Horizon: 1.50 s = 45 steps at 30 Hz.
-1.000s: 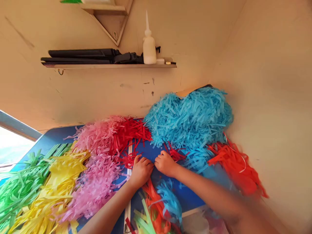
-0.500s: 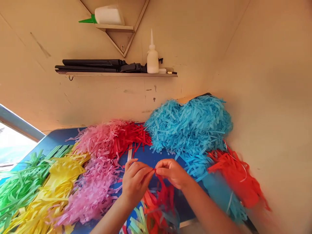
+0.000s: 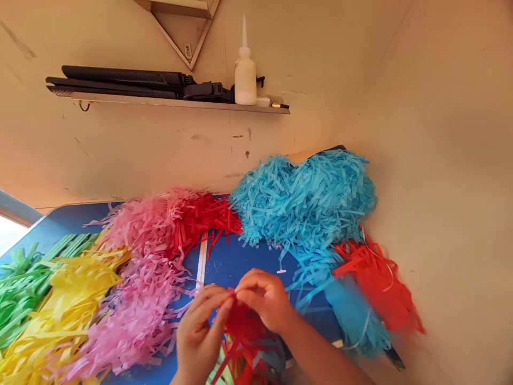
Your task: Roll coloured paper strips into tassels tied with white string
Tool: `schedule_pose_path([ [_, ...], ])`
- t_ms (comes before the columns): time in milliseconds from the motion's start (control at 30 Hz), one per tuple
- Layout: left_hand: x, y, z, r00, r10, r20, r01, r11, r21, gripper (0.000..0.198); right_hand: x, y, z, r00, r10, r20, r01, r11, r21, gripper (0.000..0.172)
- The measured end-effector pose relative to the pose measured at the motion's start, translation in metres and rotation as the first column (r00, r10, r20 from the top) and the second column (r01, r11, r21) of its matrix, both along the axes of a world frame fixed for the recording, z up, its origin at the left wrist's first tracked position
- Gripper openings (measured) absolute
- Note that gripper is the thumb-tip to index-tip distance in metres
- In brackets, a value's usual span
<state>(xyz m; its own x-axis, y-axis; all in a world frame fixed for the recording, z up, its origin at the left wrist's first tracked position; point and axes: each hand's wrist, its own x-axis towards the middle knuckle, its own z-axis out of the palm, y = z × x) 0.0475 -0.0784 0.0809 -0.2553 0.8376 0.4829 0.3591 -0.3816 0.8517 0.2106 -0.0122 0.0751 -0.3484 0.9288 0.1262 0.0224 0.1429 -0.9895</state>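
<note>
At the near edge of the blue surface (image 3: 240, 262), here are the left hand (image 3: 202, 326) and the right hand (image 3: 264, 299), almost meeting, both pinched on the top of a bunch of red paper strips (image 3: 243, 321)! Thumb against finger on each side, and the bunch hangs down between the two, its lower end overlapping some pale green strips (image 3: 228, 370). Over on the left, what a line-up: a green pile (image 3: 24, 283) at the edge, a yellow pile (image 3: 72, 299) next, then a purple pile (image 3: 136, 321), with a pink pile (image 3: 144, 219) behind it and a red pile (image 3: 200, 219) touching that. Across to the right, the big blue pile (image 3: 308, 192) sits against the wall (image 3: 160, 144), an orange-red pile (image 3: 385, 294) lies beside it, and a white string (image 3: 388, 256) curls on top. Up above, a shelf (image 3: 168, 101) carries a white bottle (image 3: 245, 80), standing upright beside a long black tool (image 3: 124, 76).
</note>
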Motion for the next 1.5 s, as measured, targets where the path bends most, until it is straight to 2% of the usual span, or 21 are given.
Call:
schedule_pose_path([
  [33, -0.007, 0.000, 0.000, 0.986, 0.054, 0.159, -0.045, 0.997, -0.056, 0.007, 0.005, 0.014, -0.004, 0.977, -0.047, 0.209, 0.038, 0.998, 0.048, 0.012],
  [67, -0.014, 0.000, 0.002, 0.940, 0.111, 0.323, -0.077, 0.990, -0.115, 0.011, 0.010, 0.031, -0.010, 0.897, -0.117, 0.427, 0.086, 0.992, 0.090, 0.015],
  [133, -0.024, 0.000, 0.008, 0.815, 0.193, 0.546, -0.110, 0.977, -0.182, 0.017, 0.018, 0.064, -0.024, 0.788, -0.189, 0.586, 0.134, 0.981, 0.137, 0.015],
  [167, -0.026, 0.000, 0.012, 0.801, 0.194, 0.567, -0.103, 0.977, -0.189, 0.018, 0.019, 0.079, -0.031, 0.752, -0.201, 0.628, 0.137, 0.979, 0.149, 0.014],
  [233, -0.024, -0.002, 0.015, 0.890, 0.144, 0.432, -0.071, 0.981, -0.181, 0.017, 0.015, 0.099, -0.045, 0.712, -0.204, 0.671, 0.129, 0.979, 0.161, 0.012],
  [300, -0.017, -0.003, 0.011, 0.982, 0.054, 0.183, -0.018, 0.981, -0.192, 0.017, 0.008, 0.109, -0.054, 0.682, -0.205, 0.702, 0.125, 0.978, 0.165, 0.013],
  [333, -0.013, -0.003, 0.006, 0.998, -0.003, 0.069, 0.018, 0.976, -0.215, 0.018, 0.006, 0.110, -0.056, 0.675, -0.204, 0.709, 0.123, 0.979, 0.164, 0.014],
  [433, -0.008, 0.003, -0.007, 0.988, -0.098, -0.123, 0.059, 0.956, -0.289, 0.021, 0.010, 0.099, -0.054, 0.706, -0.170, 0.687, 0.084, 0.984, 0.158, 0.020],
  [533, -0.009, 0.014, -0.011, 0.978, -0.078, -0.193, 0.021, 0.959, -0.284, 0.022, 0.023, 0.071, -0.046, 0.787, -0.065, 0.613, -0.017, 0.992, 0.127, 0.019],
  [600, -0.006, 0.021, -0.009, 0.975, -0.067, -0.213, 0.014, 0.970, -0.242, 0.021, 0.030, 0.045, -0.040, 0.894, 0.016, 0.448, -0.062, 0.994, 0.087, 0.015],
  [667, 0.000, 0.026, -0.005, 0.970, -0.106, -0.219, 0.057, 0.974, -0.220, 0.019, 0.032, 0.020, -0.034, 0.984, 0.058, 0.170, -0.067, 0.997, 0.050, 0.010],
  [733, 0.008, 0.028, -0.002, 0.959, -0.169, -0.229, 0.116, 0.967, -0.229, 0.017, 0.032, 0.000, -0.030, 0.996, 0.054, -0.077, -0.054, 0.999, 0.001, 0.008],
  [800, 0.015, 0.028, 0.000, 0.946, -0.219, -0.240, 0.159, 0.955, -0.249, 0.017, 0.032, -0.011, -0.027, 0.988, 0.031, -0.154, -0.036, 0.999, -0.030, 0.011],
  [867, 0.019, 0.026, 0.000, 0.936, -0.251, -0.246, 0.185, 0.947, -0.264, 0.017, 0.032, -0.015, -0.026, 0.989, 0.000, -0.148, -0.003, 1.000, -0.020, 0.013],
  [1000, 0.021, 0.024, 0.002, 0.925, -0.281, -0.255, 0.210, 0.938, -0.275, 0.016, 0.035, -0.014, -0.021, 0.996, -0.035, -0.079, 0.042, 0.995, 0.088, 0.015],
  [1267, 0.024, 0.027, 0.007, 0.898, -0.325, -0.295, 0.244, 0.928, -0.280, 0.018, 0.039, -0.014, -0.013, 0.996, -0.052, 0.074, 0.030, 0.962, 0.272, 0.016],
  [1400, 0.026, 0.030, 0.009, 0.880, -0.368, -0.301, 0.282, 0.914, -0.292, 0.020, 0.042, -0.011, -0.015, 0.994, -0.051, 0.092, 0.027, 0.970, 0.243, 0.013],
  [1500, 0.028, 0.031, 0.010, 0.893, -0.345, -0.289, 0.246, 0.912, -0.328, 0.018, 0.043, -0.010, -0.017, 0.995, -0.068, 0.069, 0.055, 0.983, 0.177, 0.010],
])
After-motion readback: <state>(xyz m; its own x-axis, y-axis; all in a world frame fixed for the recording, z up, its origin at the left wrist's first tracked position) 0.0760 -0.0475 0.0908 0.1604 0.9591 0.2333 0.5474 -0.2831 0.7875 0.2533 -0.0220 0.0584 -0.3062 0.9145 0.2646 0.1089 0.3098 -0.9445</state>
